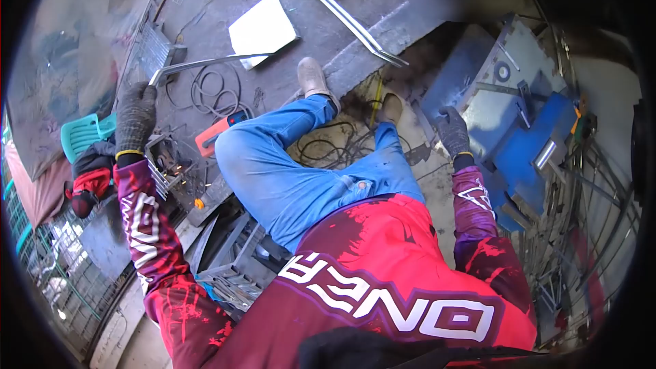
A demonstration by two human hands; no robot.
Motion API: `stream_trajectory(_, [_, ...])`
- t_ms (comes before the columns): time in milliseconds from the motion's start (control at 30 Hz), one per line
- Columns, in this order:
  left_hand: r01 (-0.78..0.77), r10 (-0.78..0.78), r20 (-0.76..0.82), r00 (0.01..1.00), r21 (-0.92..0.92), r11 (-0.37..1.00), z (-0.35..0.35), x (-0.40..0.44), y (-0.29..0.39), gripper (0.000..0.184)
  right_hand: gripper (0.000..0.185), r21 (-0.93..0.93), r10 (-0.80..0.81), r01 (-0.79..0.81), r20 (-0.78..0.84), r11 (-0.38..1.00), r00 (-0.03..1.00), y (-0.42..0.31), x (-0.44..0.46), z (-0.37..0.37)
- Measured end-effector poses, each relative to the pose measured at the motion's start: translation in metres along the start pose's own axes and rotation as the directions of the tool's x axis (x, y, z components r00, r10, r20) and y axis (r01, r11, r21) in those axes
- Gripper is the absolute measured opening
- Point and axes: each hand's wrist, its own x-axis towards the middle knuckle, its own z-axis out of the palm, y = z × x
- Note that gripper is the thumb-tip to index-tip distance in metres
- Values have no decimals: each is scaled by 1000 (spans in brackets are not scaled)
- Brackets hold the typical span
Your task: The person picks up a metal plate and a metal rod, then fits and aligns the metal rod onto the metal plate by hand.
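My left hand (137, 115), in a dark grey knit glove, is closed around the bent end of a thin metal tube (205, 63). The tube reaches right, its far end over the near edge of a white sheet panel (263, 29) on the floor. My right hand (453, 133), gloved alike, is at the near-left edge of a metal worktable (502, 113). Its fingers are apart and loosely bent, with nothing visible in them; whether it touches the table edge I cannot tell.
Long metal tubes (345, 17) lie on the floor ahead. Cables (215, 89) coil near an orange-red machine (220, 131). A person (92, 178) crouches at left beside sparks and a green plastic chair (85, 135). Metal bars (581, 232) crowd the right; a metal frame (232, 260) is below.
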Motion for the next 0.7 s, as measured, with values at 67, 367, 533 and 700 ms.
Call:
stream_trajectory(67, [43, -44, 46, 998, 10, 999, 3, -18, 20, 37, 25, -41, -103, 103, 10, 994, 995, 18, 7, 14])
stream_trajectory(367, [-98, 75, -62, 995, -626, 773, 18, -68, 21, 54, 25, -20, -116, 124, 238, 992, 964, -2, 8, 24])
stream_trajectory(533, [-17, -195, -271, 943, -622, 783, 101, -89, -23, 54, 28, -18, 57, -54, 232, 998, 971, -19, 4, -5])
stream_trajectory(700, [-65, -175, -459, 871, -461, 885, 182, -162, 68, 37, 24, -114, 77, -62, 132, 992, 988, -9, 10, -23])
